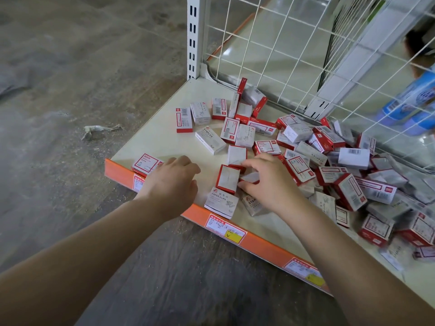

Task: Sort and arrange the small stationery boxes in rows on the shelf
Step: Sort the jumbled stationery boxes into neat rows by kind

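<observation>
A: What sits furthest left?
B: Grey floor (70, 90) with a paper scrap (98, 130) on it; then the shelf (164, 137), its orange edge (259, 243) carrying price tags (224, 228).

A: And the left hand (173, 180)?
B: It hovers at the shelf's front edge, knuckles up, fingers loosely curled and holding nothing; a red-framed box (147, 164) lies just beside its fingers, on their left; whether they touch I cannot tell.

A: The middle?
B: A paper-clip box (221, 203) at the front edge; behind it a red box (227, 178); further back a staples box (210, 140).

A: The right hand (266, 182)?
B: Fingers spread and bent, thumb and fingertips closing on a small box (250, 177) beneath the palm, mostly hidden.

A: Further right?
B: The loose pile (341, 165) of red-and-white boxes, unsorted, heaped against the wire grid (306, 55).
</observation>
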The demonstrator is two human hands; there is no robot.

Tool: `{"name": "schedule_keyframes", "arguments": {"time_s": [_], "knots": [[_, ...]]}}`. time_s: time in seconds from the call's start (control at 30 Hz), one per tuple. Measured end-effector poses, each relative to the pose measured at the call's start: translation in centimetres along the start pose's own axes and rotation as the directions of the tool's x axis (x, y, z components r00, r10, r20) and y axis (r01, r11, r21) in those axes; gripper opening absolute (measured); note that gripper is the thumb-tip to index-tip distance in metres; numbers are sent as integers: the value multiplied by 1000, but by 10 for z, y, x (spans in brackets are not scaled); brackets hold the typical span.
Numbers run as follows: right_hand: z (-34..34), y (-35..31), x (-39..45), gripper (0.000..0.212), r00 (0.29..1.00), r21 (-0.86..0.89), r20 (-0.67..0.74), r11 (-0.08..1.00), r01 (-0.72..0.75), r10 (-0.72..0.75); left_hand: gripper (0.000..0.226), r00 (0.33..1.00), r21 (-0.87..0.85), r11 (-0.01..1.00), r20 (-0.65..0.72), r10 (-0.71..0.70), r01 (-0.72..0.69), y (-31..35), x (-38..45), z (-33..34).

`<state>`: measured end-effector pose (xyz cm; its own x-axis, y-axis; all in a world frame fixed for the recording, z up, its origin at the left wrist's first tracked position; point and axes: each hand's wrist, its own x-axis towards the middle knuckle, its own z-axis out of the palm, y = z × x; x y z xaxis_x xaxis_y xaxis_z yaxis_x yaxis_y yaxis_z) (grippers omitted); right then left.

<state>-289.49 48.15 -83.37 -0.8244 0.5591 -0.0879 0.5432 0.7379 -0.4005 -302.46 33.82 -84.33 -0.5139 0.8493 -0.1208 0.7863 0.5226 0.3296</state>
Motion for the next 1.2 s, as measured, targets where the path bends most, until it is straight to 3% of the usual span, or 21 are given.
{"name": "schedule_keyframes", "arguments": {"time_s": [0.2, 0.8, 1.2], "knots": [[5, 1, 12, 55, 988, 14, 152, 1000, 13, -15, 34, 1000, -39, 999, 5, 8, -8, -4, 1, -1], [18, -5, 28, 51, 998, 27, 55, 999, 26, -27, 36, 999, -22, 1000, 45, -6, 7, -5, 12, -5], [22, -17, 32, 57, 994, 90, 111, 996, -9, -1, 34, 999, -23, 999, 32, -31, 31, -10, 10, -8]]}}
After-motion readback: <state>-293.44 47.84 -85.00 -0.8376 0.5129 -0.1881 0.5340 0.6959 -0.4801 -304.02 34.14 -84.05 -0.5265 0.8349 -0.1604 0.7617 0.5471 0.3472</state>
